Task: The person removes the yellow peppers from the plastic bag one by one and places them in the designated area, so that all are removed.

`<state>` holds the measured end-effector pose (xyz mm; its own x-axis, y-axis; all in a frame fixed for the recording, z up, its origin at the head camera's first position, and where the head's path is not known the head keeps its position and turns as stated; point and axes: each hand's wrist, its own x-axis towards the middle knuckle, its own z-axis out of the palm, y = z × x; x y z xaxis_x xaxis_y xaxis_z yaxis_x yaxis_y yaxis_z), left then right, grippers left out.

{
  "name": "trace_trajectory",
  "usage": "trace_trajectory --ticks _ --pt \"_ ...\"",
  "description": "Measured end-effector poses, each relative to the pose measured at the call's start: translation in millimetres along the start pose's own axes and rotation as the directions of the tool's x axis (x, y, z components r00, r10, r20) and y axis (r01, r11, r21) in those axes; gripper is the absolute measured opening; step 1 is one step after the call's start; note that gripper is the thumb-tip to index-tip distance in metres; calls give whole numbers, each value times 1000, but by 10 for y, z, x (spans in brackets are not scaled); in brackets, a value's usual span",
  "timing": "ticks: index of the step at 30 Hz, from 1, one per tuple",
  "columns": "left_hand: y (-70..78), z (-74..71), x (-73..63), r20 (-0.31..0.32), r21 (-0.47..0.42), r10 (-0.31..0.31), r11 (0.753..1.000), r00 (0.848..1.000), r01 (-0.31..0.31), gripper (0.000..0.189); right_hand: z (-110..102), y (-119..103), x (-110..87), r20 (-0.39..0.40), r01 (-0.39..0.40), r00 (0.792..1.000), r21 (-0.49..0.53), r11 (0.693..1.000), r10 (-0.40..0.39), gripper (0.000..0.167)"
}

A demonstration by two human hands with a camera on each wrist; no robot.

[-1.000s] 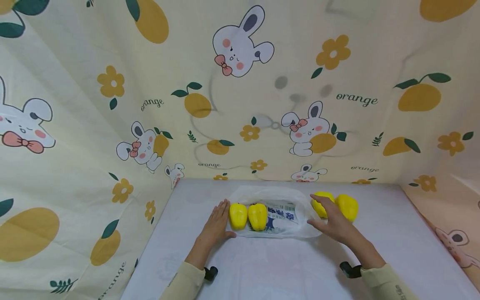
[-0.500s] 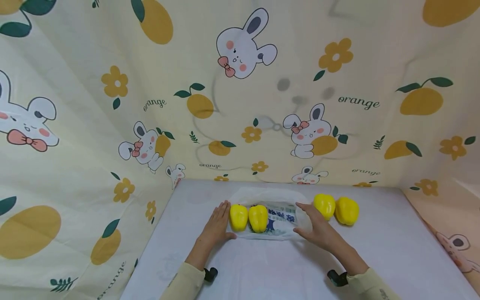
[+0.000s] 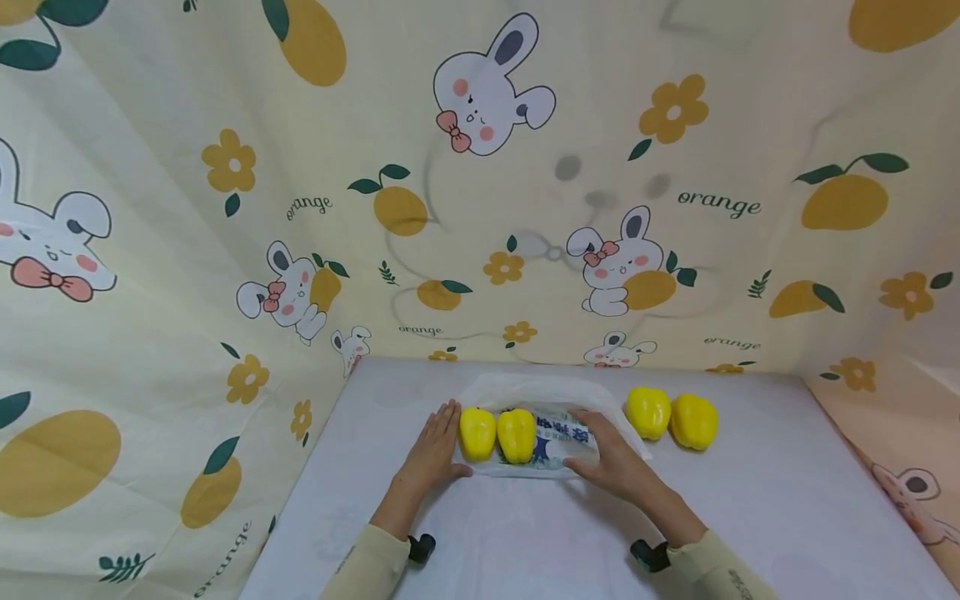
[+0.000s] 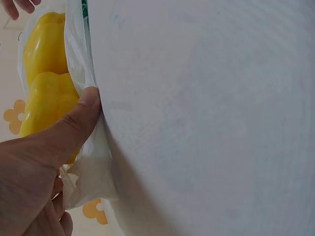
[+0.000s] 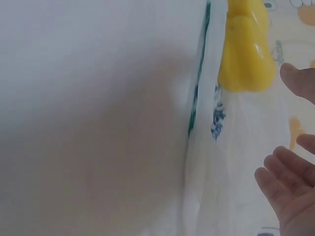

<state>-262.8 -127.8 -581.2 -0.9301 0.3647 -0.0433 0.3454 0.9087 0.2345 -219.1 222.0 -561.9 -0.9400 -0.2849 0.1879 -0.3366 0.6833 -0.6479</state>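
Observation:
A thin white plastic bag (image 3: 558, 450) with blue print lies on the table, its film spread around two yellow bell peppers, the left one (image 3: 477, 434) and the right one (image 3: 517, 435). My left hand (image 3: 432, 447) rests at the bag's left end with fingers straight beside the left pepper. In the left wrist view its thumb (image 4: 74, 123) lies against the film along the front. My right hand (image 3: 618, 458) reaches over the bag's right part, fingers and thumb spread apart over the print. The right wrist view shows nothing between its fingers (image 5: 283, 184) and thumb.
Two more yellow bell peppers, one (image 3: 648, 413) beside the other (image 3: 693, 422), sit on the white table (image 3: 525, 533) right of the bag. A printed cloth (image 3: 480, 200) hangs behind the table and along both sides.
My right hand has moved left, away from the two right-hand peppers and over the bag's printed part. My left hand and the bagged peppers have stayed in place.

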Motion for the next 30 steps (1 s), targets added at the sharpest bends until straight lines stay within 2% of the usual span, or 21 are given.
trace_trajectory --ticks 8,13,18,30 --pt "-1 0 4 2 2 -7 1000 1000 7 120 151 -115 82 54 -47 998 29 998 45 88" --pt "-3 11 6 1 6 -12 1000 1000 12 121 230 -179 138 66 -47 997 44 998 44 88" --pt "-3 17 -1 -8 -1 -6 1000 1000 6 122 309 -223 209 72 -39 997 57 998 35 88" --pt "7 15 7 -3 3 -10 1000 1000 10 121 510 -243 328 54 -102 994 62 993 99 91"
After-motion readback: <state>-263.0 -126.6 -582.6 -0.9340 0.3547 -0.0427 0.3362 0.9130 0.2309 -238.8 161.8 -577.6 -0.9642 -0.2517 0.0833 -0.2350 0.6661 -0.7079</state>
